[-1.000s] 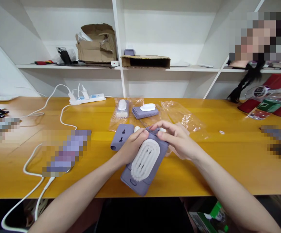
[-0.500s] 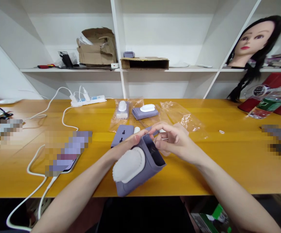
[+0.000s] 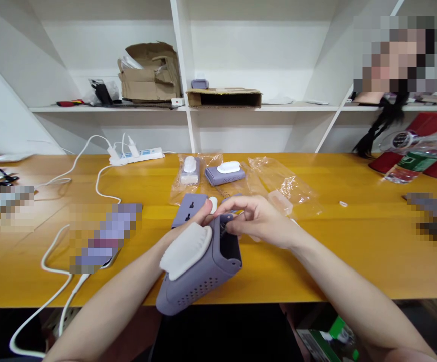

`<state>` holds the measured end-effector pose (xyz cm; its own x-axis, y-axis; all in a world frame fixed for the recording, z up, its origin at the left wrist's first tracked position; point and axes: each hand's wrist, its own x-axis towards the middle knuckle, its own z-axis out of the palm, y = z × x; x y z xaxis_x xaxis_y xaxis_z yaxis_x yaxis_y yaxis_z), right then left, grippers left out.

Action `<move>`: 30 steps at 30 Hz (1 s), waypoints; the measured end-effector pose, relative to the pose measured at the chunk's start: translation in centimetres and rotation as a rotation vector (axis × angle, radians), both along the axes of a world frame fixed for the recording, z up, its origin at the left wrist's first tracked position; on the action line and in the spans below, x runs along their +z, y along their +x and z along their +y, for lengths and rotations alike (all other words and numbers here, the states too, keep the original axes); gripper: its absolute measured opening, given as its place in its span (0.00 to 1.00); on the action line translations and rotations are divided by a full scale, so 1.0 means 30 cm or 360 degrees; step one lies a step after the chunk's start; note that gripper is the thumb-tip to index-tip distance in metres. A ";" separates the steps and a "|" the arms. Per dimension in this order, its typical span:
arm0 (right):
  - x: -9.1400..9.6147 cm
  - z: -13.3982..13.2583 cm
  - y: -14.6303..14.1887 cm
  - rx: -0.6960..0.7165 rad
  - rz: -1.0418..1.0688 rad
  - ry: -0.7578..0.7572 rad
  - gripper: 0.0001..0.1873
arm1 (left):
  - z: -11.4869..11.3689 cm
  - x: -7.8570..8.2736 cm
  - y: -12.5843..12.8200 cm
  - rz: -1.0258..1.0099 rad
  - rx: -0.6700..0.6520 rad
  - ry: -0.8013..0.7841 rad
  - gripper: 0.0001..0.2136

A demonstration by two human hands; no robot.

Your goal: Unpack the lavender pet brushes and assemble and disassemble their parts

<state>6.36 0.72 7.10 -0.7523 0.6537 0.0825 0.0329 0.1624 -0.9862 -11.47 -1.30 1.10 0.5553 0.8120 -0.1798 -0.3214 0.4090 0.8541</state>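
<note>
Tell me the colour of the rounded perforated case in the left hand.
Lavender purple: the perforated case in the left hand, best in head view.

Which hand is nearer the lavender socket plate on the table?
Left. The left hand is right at the lavender socket plate, its fingers crossing the plate's near edge. The right hand is farther off to the plate's right, beyond the purple perforated case.

The lilac perforated plastic casing (image 3: 199,282) looks matt, its white pad (image 3: 184,250) smooth. The yellow wooden counter (image 3: 327,264) is glossy.
</note>
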 end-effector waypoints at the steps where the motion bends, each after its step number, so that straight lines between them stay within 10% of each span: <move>1: -0.005 -0.007 -0.005 -0.0118 0.0009 0.0065 0.05 | 0.013 -0.012 -0.006 -0.0016 -0.0049 0.0022 0.31; 4: 0.006 -0.038 0.003 -0.0510 0.0047 0.0351 0.04 | 0.062 -0.030 -0.025 -0.0146 -0.0119 0.0070 0.29; 11: 0.065 -0.048 0.077 -0.1778 0.0477 0.1664 0.07 | 0.080 0.030 -0.012 -0.0240 0.0597 0.0479 0.29; 17: 0.019 -0.021 0.020 -0.1722 0.0215 0.2455 0.11 | 0.036 0.048 0.038 -0.0328 0.0727 0.0417 0.29; 23: 0.001 -0.039 -0.013 -0.1508 0.0087 0.2148 0.11 | 0.052 0.039 0.039 -0.0352 0.0873 0.0246 0.15; 30: 0.033 -0.016 -0.009 -0.1101 -0.0130 0.1184 0.12 | 0.052 0.039 0.035 -0.0394 0.1037 0.0405 0.22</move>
